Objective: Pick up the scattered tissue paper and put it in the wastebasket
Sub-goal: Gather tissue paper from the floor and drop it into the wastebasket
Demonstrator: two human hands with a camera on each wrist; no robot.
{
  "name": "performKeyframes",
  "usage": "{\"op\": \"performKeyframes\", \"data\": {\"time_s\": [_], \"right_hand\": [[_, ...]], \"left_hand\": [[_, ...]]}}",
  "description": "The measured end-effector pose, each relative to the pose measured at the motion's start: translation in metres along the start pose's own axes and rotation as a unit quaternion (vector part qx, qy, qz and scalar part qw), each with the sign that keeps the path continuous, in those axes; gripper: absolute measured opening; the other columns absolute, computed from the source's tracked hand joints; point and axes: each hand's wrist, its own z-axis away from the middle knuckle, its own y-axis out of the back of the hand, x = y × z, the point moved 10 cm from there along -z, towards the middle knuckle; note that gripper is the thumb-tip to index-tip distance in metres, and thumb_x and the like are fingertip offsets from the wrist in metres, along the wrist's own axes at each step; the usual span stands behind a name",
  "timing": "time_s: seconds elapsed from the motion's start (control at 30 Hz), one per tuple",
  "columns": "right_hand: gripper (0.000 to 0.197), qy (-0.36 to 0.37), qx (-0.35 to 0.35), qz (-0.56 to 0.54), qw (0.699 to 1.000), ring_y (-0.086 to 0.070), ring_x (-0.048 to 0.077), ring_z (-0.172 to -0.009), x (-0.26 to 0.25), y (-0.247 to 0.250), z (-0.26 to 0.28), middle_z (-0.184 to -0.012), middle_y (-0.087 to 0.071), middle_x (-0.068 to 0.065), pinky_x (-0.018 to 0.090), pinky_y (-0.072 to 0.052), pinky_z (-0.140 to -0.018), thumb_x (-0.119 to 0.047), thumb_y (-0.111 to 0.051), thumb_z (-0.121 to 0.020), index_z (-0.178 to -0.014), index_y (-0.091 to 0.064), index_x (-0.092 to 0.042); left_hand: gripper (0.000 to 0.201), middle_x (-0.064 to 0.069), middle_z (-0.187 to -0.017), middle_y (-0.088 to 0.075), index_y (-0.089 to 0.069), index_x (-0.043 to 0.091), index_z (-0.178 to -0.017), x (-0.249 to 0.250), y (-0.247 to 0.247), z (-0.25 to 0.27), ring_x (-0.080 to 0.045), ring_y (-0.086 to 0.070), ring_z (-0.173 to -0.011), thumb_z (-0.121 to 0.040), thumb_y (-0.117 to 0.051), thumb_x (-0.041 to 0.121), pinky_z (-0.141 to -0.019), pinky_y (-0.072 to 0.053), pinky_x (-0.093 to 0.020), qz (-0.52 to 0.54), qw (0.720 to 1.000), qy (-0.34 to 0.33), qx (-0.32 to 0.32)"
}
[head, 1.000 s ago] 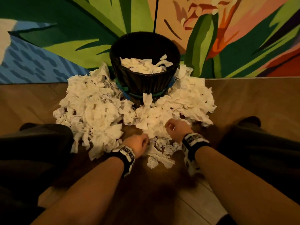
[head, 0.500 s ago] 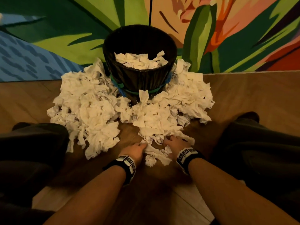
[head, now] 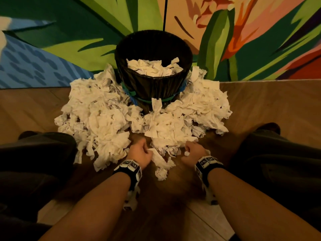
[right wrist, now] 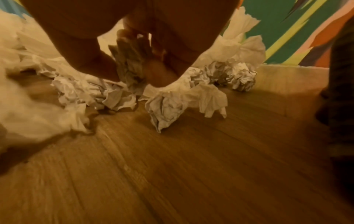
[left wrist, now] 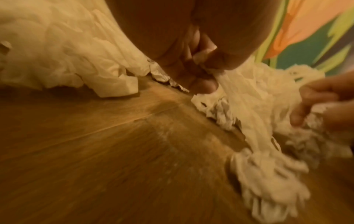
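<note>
Since a second ago we've pulled both hands back from the tissue paper (head: 107,117) heaped on the floor round the wastebasket (head: 153,89), left hand (head: 139,153) pinching a limp strip, right hand (head: 192,152) clenching a crumpled wad; it's light, soft, tearable, so we grab bunched middles, not edges

the scene is dimly lit with a warm amber cast. the tissue paper (head: 111,119) is rendered brightest in the head view, while the legs at both sides are lost in deep shadow. straight lines are bowed at the wide-angle edges. heavy motion blur is seen in both wrist views, where the floor (left wrist: 114,151) is streaked and the near tissue smeared.
</note>
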Motion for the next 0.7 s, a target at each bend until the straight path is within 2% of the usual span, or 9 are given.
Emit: {"op": "performKeyframes", "data": {"time_s": [0.1,0.17,0.23,0.33,0.43,0.53,0.6,0.63,0.7], "right_hand": [[0.022,-0.014,-0.004,0.004,1.0,-0.054,0.016,-0.072,-0.001,-0.002,0.001,-0.08,-0.057,-0.002,0.029,-0.043,-0.061,-0.034,-0.06,-0.079,-0.086,-0.04,-0.029],[0.018,-0.001,0.012,0.023,1.0,-0.059,0.019,-0.075,-0.009,-0.001,0.0,-0.08,-0.061,-0.002,0.037,-0.051,-0.073,-0.038,-0.054,-0.082,-0.089,-0.039,-0.031],[0.013,0.039,0.011,0.037,0.999,-0.061,0.022,-0.086,-0.024,-0.003,-0.003,-0.096,-0.063,0.0,0.038,-0.052,-0.08,-0.031,-0.051,-0.087,-0.097,-0.042,-0.033],[0.041,0.087,-0.033,0.064,0.994,-0.055,0.026,-0.111,-0.041,-0.018,-0.006,-0.132,-0.046,0.001,0.037,-0.049,-0.093,-0.017,-0.052,-0.092,-0.129,-0.046,-0.034],[0.054,0.113,-0.073,0.118,0.984,-0.05,0.032,-0.123,-0.048,-0.037,-0.003,-0.145,-0.03,0.003,0.042,-0.046,-0.103,-0.021,-0.056,-0.093,-0.142,-0.039,-0.036],[0.05,0.114,-0.067,0.132,0.982,-0.054,0.035,-0.116,-0.049,-0.042,-0.002,-0.143,-0.03,0.007,0.044,-0.05,-0.098,-0.018,-0.061,-0.092,-0.137,-0.043,-0.028],[0.042,0.113,-0.061,0.121,0.984,-0.056,0.034,-0.11,-0.05,-0.041,-0.003,-0.138,-0.032,0.008,0.043,-0.05,-0.094,-0.021,-0.062,-0.091,-0.13,-0.046,-0.021],[0.038,0.115,-0.055,0.11,0.986,-0.057,0.033,-0.109,-0.051,-0.039,-0.003,-0.136,-0.033,0.007,0.041,-0.05,-0.094,-0.025,-0.063,-0.091,-0.126,-0.047,-0.02],[0.038,0.122,-0.045,0.094,0.987,-0.056,0.029,-0.108,-0.051,-0.037,0.0,-0.134,-0.036,0.004,0.038,-0.05,-0.092,-0.036,-0.062,-0.092,-0.123,-0.048,-0.02]], "left_hand": [[0.016,-0.007,-0.073,-0.058,-0.045,0.025,-0.087,0.01,0.013,-0.008,-0.023,-0.055,-0.06,-0.092,-0.044,0.01,-0.054,-0.04,-0.028,0.073,0.996,-0.008,0.044],[0.009,-0.003,-0.085,-0.054,-0.048,0.024,-0.086,0.013,0.013,-0.01,-0.02,-0.055,-0.065,-0.094,-0.048,0.024,-0.06,-0.04,-0.028,0.034,0.999,-0.01,0.039],[0.023,0.002,-0.094,-0.046,-0.046,0.025,-0.074,0.016,0.002,-0.007,-0.012,-0.049,-0.07,-0.094,-0.054,0.036,-0.069,-0.041,-0.029,-0.042,0.998,-0.039,0.007],[0.029,-0.001,-0.1,-0.048,-0.041,0.022,-0.073,0.024,-0.026,0.005,-0.009,-0.042,-0.072,-0.098,-0.052,0.032,-0.074,-0.039,-0.028,-0.116,0.985,-0.112,-0.063],[0.015,-0.006,-0.114,-0.049,-0.048,0.016,-0.095,0.031,-0.058,0.021,-0.013,-0.041,-0.08,-0.1,-0.05,0.029,-0.074,-0.034,-0.026,-0.151,0.961,-0.155,-0.171],[0.032,-0.008,-0.126,-0.045,-0.048,0.013,-0.115,0.039,-0.08,0.04,-0.013,-0.044,-0.088,-0.097,-0.056,0.037,-0.075,-0.036,-0.025,-0.158,0.941,-0.185,-0.237],[0.061,-0.01,-0.139,-0.034,-0.041,0.014,-0.14,0.034,-0.092,0.049,-0.022,-0.05,-0.11,-0.091,-0.065,0.041,-0.092,-0.041,-0.027,-0.175,0.931,-0.171,-0.269],[0.071,-0.012,-0.145,-0.027,-0.036,0.017,-0.147,0.03,-0.096,0.052,-0.028,-0.048,-0.122,-0.089,-0.068,0.041,-0.101,-0.039,-0.029,-0.197,0.926,-0.157,-0.283],[0.074,-0.015,-0.152,-0.017,-0.031,0.022,-0.151,0.022,-0.101,0.054,-0.037,-0.041,-0.131,-0.089,-0.068,0.037,-0.109,-0.035,-0.034,-0.246,0.913,-0.137,-0.297]]}}
